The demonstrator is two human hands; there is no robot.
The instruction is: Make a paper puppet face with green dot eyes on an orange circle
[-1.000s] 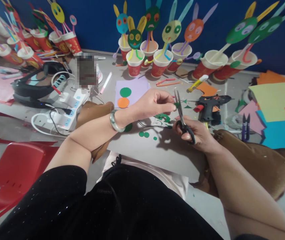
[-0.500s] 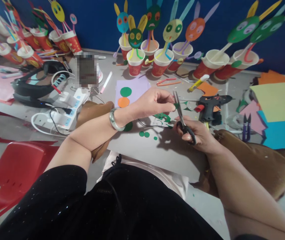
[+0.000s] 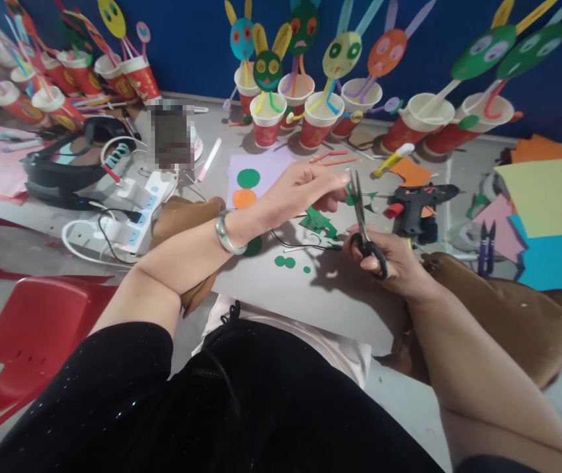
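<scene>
My right hand (image 3: 389, 258) is closed around the black handles of a pair of scissors (image 3: 359, 207), whose blades point away from me. Between the fingertips of my left hand (image 3: 310, 188) is a small green paper piece (image 3: 351, 194), close against the blades. Several small green paper circles (image 3: 289, 263) lie on the table below my hands. Green paper scraps (image 3: 319, 223) with cut-out edges lie just under my left hand. A larger green circle (image 3: 248, 178) and an orange circle (image 3: 244, 198) rest on a lilac sheet (image 3: 273, 157).
Behind stand red paper cups (image 3: 316, 135) with paper bunny figures. A black glue gun (image 3: 421, 207) and purple-handled pliers (image 3: 486, 249) lie to the right, near coloured sheets (image 3: 539, 197). On the left are a white power strip (image 3: 148, 213), cables and a red chair (image 3: 39, 322).
The green piece has been turned in my left fingers and more of it shows beside the blades. My left hand has rotated and lifted slightly; the scissor blades are now closer together.
</scene>
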